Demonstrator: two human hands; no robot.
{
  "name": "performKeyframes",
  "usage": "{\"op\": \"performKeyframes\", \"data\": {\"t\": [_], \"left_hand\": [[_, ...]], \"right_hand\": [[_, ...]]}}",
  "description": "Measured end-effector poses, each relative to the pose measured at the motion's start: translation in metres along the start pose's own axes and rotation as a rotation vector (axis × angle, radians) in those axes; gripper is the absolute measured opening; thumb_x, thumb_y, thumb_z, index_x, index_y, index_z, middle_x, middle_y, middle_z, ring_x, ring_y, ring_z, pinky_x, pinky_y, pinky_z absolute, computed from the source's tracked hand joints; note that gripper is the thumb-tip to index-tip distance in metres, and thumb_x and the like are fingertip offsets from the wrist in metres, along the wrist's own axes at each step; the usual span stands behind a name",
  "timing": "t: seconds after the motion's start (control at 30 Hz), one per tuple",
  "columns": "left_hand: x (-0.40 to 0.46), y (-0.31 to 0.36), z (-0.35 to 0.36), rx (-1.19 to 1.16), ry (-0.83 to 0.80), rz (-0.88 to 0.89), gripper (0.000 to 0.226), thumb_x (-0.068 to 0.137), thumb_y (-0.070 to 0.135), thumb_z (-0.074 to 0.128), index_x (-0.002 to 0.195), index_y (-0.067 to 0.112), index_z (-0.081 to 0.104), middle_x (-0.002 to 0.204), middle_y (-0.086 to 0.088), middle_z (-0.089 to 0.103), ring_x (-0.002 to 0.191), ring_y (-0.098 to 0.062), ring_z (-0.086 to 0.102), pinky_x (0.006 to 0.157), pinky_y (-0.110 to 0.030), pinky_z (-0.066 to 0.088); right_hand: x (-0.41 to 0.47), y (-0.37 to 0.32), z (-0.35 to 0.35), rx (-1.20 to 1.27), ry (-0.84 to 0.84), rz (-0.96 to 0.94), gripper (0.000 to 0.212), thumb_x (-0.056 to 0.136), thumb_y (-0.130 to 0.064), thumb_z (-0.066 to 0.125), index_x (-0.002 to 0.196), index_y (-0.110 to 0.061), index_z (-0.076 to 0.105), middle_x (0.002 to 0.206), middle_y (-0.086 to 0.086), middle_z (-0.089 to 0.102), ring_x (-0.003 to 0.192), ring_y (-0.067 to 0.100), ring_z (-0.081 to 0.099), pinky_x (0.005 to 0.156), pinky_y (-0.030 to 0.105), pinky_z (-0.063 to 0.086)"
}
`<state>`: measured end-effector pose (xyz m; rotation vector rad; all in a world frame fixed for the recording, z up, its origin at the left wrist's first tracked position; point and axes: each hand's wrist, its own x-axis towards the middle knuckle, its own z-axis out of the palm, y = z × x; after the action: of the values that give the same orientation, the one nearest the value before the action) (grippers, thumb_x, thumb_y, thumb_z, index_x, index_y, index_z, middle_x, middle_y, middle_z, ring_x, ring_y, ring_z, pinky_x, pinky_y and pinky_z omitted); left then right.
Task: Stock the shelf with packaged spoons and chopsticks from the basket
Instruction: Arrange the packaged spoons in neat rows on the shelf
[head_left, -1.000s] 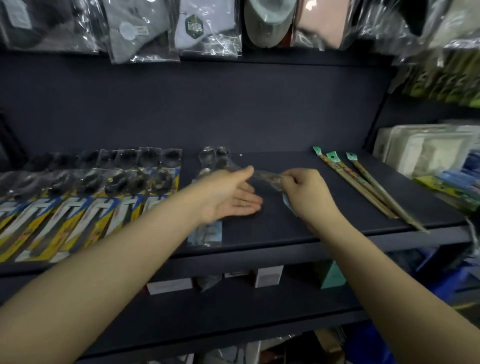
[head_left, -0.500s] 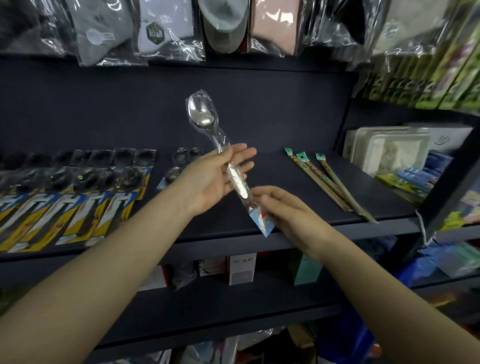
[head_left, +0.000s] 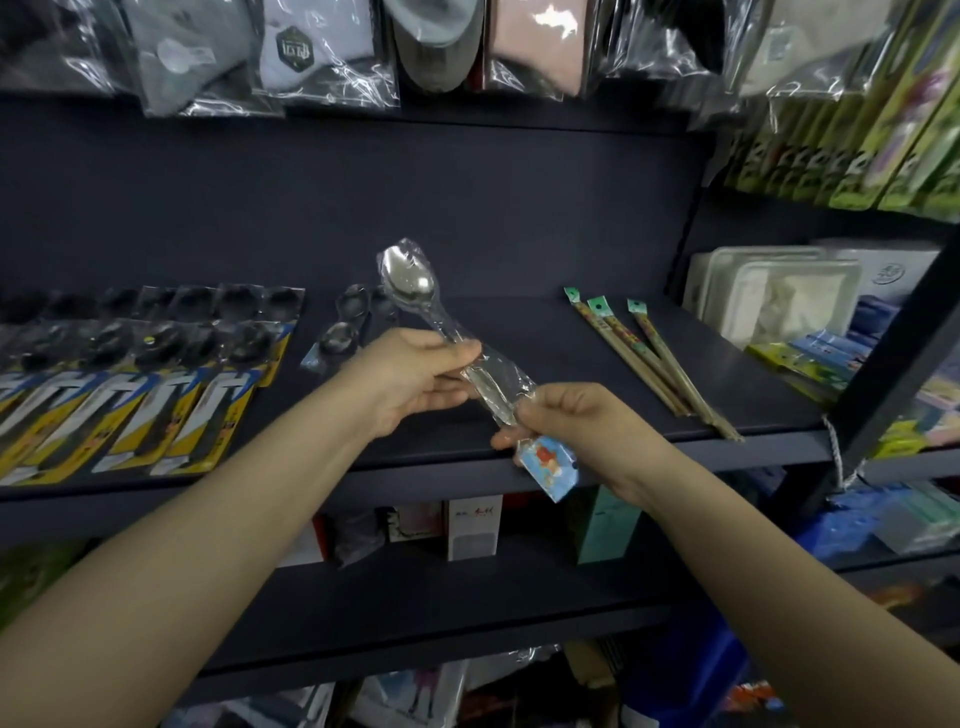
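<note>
Packaged spoon: you hold one metal spoon in a clear plastic sleeve, tilted with its bowl up and away from you, and a blue printed card at the lower end by your right hand.
Where it is: in the air above the front part of the dark shelf, spanning both your hands.
Spoons on the shelf: a few wrapped spoons lie just beyond and to the left of your left hand.
Chopsticks: three packs with green tops lie side by side on the shelf, off to the right of your right hand and apart from it.
Carded utensils: rows on yellow and blue cards lie well to the left of your left arm.
Overhead: bagged socks hang above both hands.
In the way: nothing lies between your hands and the bare stretch of shelf behind them.
Left hand: your left hand pinches the spoon's neck between thumb and fingers, the fingers curled round the sleeve.
Right hand: your right hand grips the lower handle just above the card, fingers closed on the plastic.
</note>
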<state>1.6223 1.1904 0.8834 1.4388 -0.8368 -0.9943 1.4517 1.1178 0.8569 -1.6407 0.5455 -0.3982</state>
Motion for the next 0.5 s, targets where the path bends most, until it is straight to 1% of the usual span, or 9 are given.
{"op": "performKeyframes", "data": {"t": [0.1, 0.13, 0.2, 0.23, 0.27, 0.33, 0.4, 0.47, 0.5], "left_hand": [[0.002, 0.000, 0.002, -0.043, 0.040, 0.021, 0.008, 0.083, 0.014, 0.063, 0.085, 0.007, 0.066, 0.076, -0.003, 0.070, 0.057, -0.006, 0.067, 0.050, -0.014, 0.052], [0.002, 0.001, 0.003, -0.068, 0.040, 0.027, 0.008, 0.084, 0.013, 0.062, 0.085, 0.006, 0.066, 0.075, -0.003, 0.070, 0.058, -0.005, 0.067, 0.051, -0.014, 0.052], [0.003, 0.004, 0.003, -0.124, 0.017, 0.029, 0.009, 0.085, 0.013, 0.060, 0.084, 0.005, 0.065, 0.069, 0.000, 0.073, 0.062, -0.006, 0.069, 0.053, -0.015, 0.053], [0.003, 0.006, 0.002, -0.144, 0.004, 0.028, 0.009, 0.085, 0.013, 0.059, 0.083, 0.005, 0.064, 0.066, 0.001, 0.073, 0.062, -0.005, 0.069, 0.053, -0.015, 0.053], [0.003, 0.007, 0.002, -0.155, -0.007, 0.026, 0.010, 0.086, 0.013, 0.058, 0.083, 0.005, 0.064, 0.064, 0.001, 0.073, 0.062, -0.005, 0.069, 0.053, -0.015, 0.053], [0.002, 0.008, 0.001, -0.157, -0.019, 0.017, 0.010, 0.086, 0.013, 0.058, 0.083, 0.005, 0.063, 0.063, 0.002, 0.073, 0.062, -0.005, 0.069, 0.053, -0.014, 0.053], [0.000, 0.009, 0.001, -0.147, -0.021, 0.000, 0.010, 0.085, 0.015, 0.059, 0.084, 0.006, 0.064, 0.065, 0.002, 0.073, 0.061, -0.003, 0.069, 0.051, -0.013, 0.051], [-0.003, 0.009, 0.000, -0.136, -0.018, -0.019, 0.010, 0.084, 0.017, 0.061, 0.083, 0.008, 0.066, 0.066, 0.003, 0.072, 0.059, -0.002, 0.067, 0.048, -0.012, 0.049], [-0.005, 0.008, 0.000, -0.129, -0.023, -0.025, 0.009, 0.083, 0.018, 0.062, 0.081, 0.010, 0.066, 0.065, 0.004, 0.071, 0.057, -0.002, 0.067, 0.046, -0.012, 0.048]], "right_hand": [[-0.002, 0.003, 0.000, 0.034, 0.056, -0.086, 0.015, 0.094, -0.011, 0.049, 0.086, -0.012, 0.062, 0.080, 0.004, 0.076, 0.067, 0.011, 0.070, 0.066, 0.023, 0.055], [-0.002, 0.004, 0.001, 0.071, 0.067, -0.151, 0.013, 0.092, -0.007, 0.051, 0.092, -0.016, 0.061, 0.079, 0.004, 0.076, 0.072, 0.012, 0.071, 0.068, 0.022, 0.055], [-0.004, 0.005, 0.002, 0.158, 0.061, -0.263, 0.041, 0.088, 0.000, 0.054, 0.114, -0.031, 0.050, 0.080, 0.003, 0.076, 0.083, 0.014, 0.072, 0.076, 0.021, 0.055], [-0.006, 0.007, 0.002, 0.158, 0.052, -0.307, 0.054, 0.086, 0.002, 0.055, 0.120, -0.038, 0.044, 0.081, 0.002, 0.076, 0.088, 0.014, 0.072, 0.079, 0.020, 0.054], [-0.006, 0.008, 0.002, 0.132, 0.044, -0.341, 0.058, 0.085, 0.003, 0.056, 0.122, -0.040, 0.042, 0.083, 0.001, 0.076, 0.090, 0.014, 0.071, 0.080, 0.019, 0.054], [-0.007, 0.007, 0.003, 0.023, 0.036, -0.386, 0.050, 0.085, 0.004, 0.057, 0.116, -0.034, 0.051, 0.085, -0.003, 0.076, 0.092, 0.010, 0.071, 0.079, 0.017, 0.053], [-0.005, 0.007, 0.006, -0.140, 0.066, -0.458, 0.037, 0.084, -0.001, 0.061, 0.108, -0.029, 0.058, 0.086, -0.009, 0.075, 0.094, 0.007, 0.070, 0.081, 0.019, 0.055], [0.000, 0.007, 0.010, -0.404, 0.173, -0.624, 0.028, 0.083, -0.017, 0.066, 0.108, -0.029, 0.060, 0.096, -0.015, 0.072, 0.092, 0.011, 0.071, 0.081, 0.027, 0.057], [0.003, 0.008, 0.012, -0.524, 0.250, -0.709, 0.028, 0.083, -0.027, 0.065, 0.111, -0.026, 0.061, 0.098, -0.013, 0.072, 0.088, 0.013, 0.072, 0.077, 0.032, 0.058]]}}
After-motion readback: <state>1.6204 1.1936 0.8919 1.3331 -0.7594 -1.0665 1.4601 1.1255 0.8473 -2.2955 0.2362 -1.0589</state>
